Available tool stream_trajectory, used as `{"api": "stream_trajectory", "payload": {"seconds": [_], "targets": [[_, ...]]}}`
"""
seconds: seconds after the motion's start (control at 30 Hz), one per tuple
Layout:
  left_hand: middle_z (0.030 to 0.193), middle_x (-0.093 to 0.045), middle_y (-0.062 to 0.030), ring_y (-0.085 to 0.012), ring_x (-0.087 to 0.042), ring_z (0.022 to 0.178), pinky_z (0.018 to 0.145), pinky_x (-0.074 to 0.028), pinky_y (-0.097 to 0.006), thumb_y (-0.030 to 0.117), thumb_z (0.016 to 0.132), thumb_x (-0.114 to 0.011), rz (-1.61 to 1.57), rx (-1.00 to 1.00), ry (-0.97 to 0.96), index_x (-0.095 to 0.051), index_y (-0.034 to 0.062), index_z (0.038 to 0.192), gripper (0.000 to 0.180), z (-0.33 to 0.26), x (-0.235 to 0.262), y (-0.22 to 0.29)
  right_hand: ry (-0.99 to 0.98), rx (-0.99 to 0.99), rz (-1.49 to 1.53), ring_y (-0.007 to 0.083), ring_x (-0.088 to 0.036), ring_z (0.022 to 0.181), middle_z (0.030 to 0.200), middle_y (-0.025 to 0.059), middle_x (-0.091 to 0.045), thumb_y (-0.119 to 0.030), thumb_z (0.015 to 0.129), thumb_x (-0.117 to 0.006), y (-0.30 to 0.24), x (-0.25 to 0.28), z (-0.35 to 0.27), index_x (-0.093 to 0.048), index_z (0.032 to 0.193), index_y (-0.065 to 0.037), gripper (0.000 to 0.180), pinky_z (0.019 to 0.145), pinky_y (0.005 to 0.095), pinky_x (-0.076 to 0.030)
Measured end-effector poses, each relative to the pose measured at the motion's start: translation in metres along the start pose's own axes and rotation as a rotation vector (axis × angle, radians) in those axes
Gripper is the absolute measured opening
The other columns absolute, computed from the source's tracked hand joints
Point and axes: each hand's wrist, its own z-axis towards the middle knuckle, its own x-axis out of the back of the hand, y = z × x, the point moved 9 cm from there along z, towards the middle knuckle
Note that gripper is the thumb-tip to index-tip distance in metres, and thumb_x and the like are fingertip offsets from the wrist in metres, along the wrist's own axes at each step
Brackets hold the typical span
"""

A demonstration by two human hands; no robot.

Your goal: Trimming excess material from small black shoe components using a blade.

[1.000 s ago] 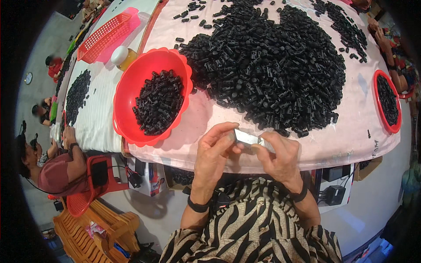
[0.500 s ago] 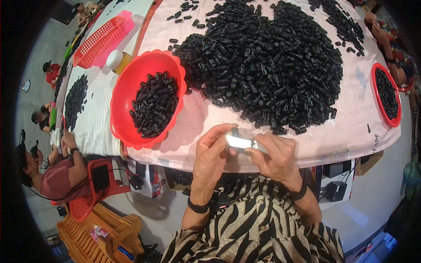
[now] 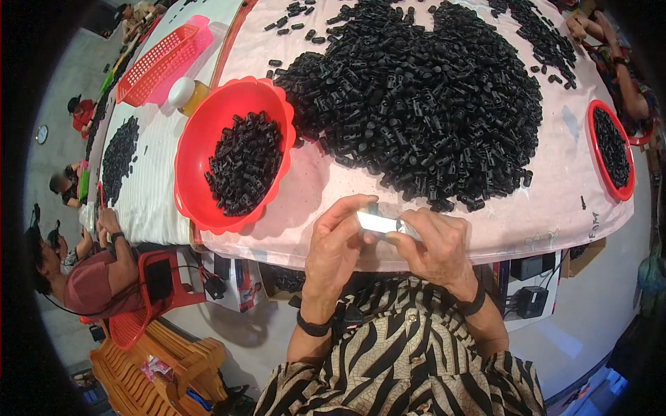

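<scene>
Closest in, the left hand [image 3: 338, 244] and right hand [image 3: 436, 244] meet just over the near table edge [image 3: 388, 258], fingers of both closed on one small pale, shiny piece [image 3: 375, 222] pinched between them (what it is I cannot tell). I'd judge it best kept low over the cloth so a slip lands on it. Beyond lies the big heap of black plastic parts [image 3: 423, 104], and to the left the red bowl [image 3: 191, 159] partly filled with the same
</scene>
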Motion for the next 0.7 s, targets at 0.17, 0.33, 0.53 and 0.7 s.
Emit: {"api": "stream_trajectory", "payload": {"seconds": [0.17,0.33,0.53,0.7], "targets": [[0.085,-0.060,-0.0063,-0.0109,-0.050,0.072,0.070,-0.043,-0.025,0.004,0.090,-0.054,-0.022,-0.007,-0.004,-0.058,-0.0051,0.113,0.024,0.0010,0.0003,-0.0010,-0.024,0.005,-0.048,0.0202,-0.055,0.046,0.060,0.0088,-0.055,-0.019,0.078,-0.072,-0.0021,-0.0017,0.0002,-0.059,0.086,-0.001,0.024,0.041,0.0310,-0.042],[0.085,-0.060,-0.0069,-0.0113,-0.051,0.071,0.068,-0.044,-0.025,0.001,0.090,-0.051,0.066,0.024,0.033,-0.058,-0.0058,0.114,0.025,-0.0009,0.0054,-0.0070,-0.011,-0.002,-0.079,0.0202,-0.055,0.047,0.061,0.0087,-0.055,-0.021,0.077,-0.074,-0.0016,-0.0009,0.0008,-0.060,0.086,-0.001,0.026,0.042,0.0308,-0.043],[0.086,-0.060,-0.0066,-0.0114,-0.052,0.071,0.068,-0.045,-0.024,0.000,0.090,-0.049,-0.068,-0.023,0.009,-0.057,-0.0051,0.116,0.027,0.0007,0.0002,-0.0026,0.006,0.018,-0.085,0.0209,-0.056,0.048,0.063,0.0091,-0.057,-0.023,0.077,-0.075,-0.0044,0.0007,0.0002,-0.060,0.087,-0.001,0.028,0.043,0.0313,-0.044],[0.088,-0.061,-0.0068,-0.0114,-0.052,0.072,0.068,-0.045,-0.024,0.001,0.091,-0.050,-0.051,-0.027,0.016,-0.056,-0.0047,0.116,0.027,0.0002,0.0010,-0.0030,-0.007,0.018,-0.087,0.0211,-0.056,0.048,0.064,0.0096,-0.057,-0.023,0.077,-0.075,-0.0043,-0.0002,0.0001,-0.060,0.086,-0.001,0.028,0.043,0.0313,-0.044]]}}
